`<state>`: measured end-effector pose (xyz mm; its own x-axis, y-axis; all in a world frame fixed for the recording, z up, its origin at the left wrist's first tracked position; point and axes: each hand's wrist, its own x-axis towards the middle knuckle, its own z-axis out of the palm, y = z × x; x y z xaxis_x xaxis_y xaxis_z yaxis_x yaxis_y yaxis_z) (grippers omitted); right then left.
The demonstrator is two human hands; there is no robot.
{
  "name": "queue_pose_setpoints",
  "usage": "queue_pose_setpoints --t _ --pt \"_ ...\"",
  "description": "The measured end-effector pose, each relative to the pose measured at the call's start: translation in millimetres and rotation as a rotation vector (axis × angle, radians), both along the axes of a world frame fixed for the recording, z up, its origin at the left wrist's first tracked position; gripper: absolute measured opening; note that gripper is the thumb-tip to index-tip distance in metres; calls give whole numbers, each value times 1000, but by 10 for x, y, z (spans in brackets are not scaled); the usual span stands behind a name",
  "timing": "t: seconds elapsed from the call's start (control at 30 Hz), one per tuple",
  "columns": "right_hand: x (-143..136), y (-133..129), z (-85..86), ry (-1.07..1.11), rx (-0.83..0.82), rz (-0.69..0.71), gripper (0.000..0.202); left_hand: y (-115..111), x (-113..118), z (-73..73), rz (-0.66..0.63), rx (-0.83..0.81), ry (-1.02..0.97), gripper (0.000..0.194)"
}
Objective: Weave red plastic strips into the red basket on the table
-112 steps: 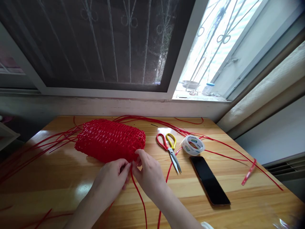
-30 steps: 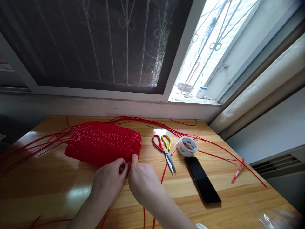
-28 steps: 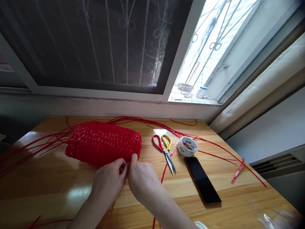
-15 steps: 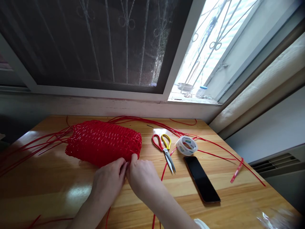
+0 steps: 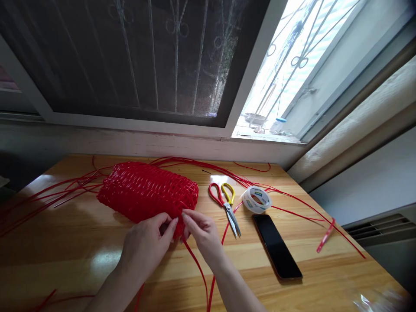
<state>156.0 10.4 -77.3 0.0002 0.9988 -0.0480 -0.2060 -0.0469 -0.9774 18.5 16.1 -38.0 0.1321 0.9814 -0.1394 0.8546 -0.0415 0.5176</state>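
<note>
Head view: red woven piece (image 5: 146, 190) is lying beyond and left of the fingertips
Long axis: running left-right, right end angling nearer
Left hand (image 5: 147, 240): pinching near edge
Right hand (image 5: 204, 234): sitting nearer right end; can't tell if gripping red strand (image 5: 197, 262)

A single head-worn camera is looking forward and down from the near side of the worktop (image 5: 234, 268), sitting above and behind the left hand (image 5: 146, 238) and right hand (image 5: 204, 236) (both forearms (image 5: 117, 277) are entering along the bottom edge). It is facing the screened window (image 5: 146, 65) beyond the worktop's far edge, and is also catching a curtain (image 5: 360, 108) at the right.
</note>
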Motion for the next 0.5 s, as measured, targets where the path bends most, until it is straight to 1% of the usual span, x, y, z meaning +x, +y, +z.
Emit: queue_pose_setpoints --t 0.07,0.13,0.27,0.33,0.4,0.5 --pt "-6 52 -37 70 11 -93 37 -21 21 3 -25 -8 -21 33" --pt "-23 84 -51 135 -7 -148 40 -37 42 8 -48 -20 -44 33" --pt "-76 94 -34 284 -81 -233 33 -49 66 9 -47 -45 -91 31" --pt "-87 86 -17 347 -103 -260 31 -52 69 -7 -53 -77 -174 24" --pt "-78 75 -5 397 -114 -266 28 -61 69 -32 -86 -116 -269 15" --pt "-47 56 0 475 -140 -253 27 -83 68 -63 -140 -121 -319 14"
